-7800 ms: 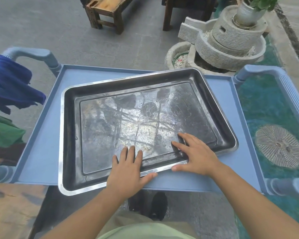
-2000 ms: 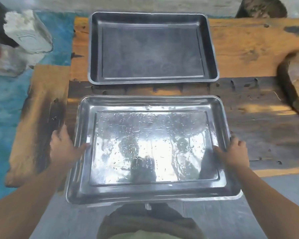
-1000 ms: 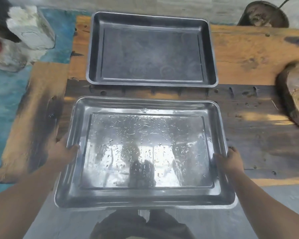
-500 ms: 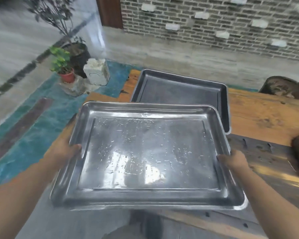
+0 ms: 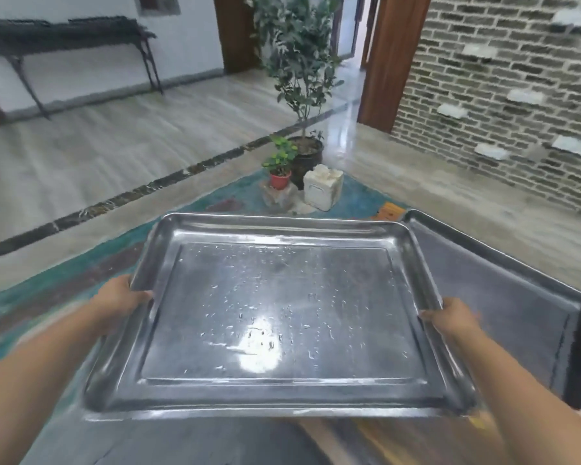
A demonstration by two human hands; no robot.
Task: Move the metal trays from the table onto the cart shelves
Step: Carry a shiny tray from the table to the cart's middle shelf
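A shiny metal tray [image 5: 279,317], wet with water drops, is held level in the air in front of me. My left hand [image 5: 119,298] grips its left rim and my right hand [image 5: 451,318] grips its right rim. A second, darker metal tray [image 5: 514,297] lies on the wooden table [image 5: 388,211] at the right, partly hidden behind the held tray. The cart is out of view.
Potted plants [image 5: 301,152] and a white stone block [image 5: 322,186] stand on the teal floor patch ahead. A brick wall [image 5: 503,78] runs at the right, a dark side table [image 5: 64,35] stands at the far left wall. Pale tiled floor spreads to the left.
The shiny tray has been lifted off the table and swung to the left, away from the dark tray. My view has risen and turned left toward the room.
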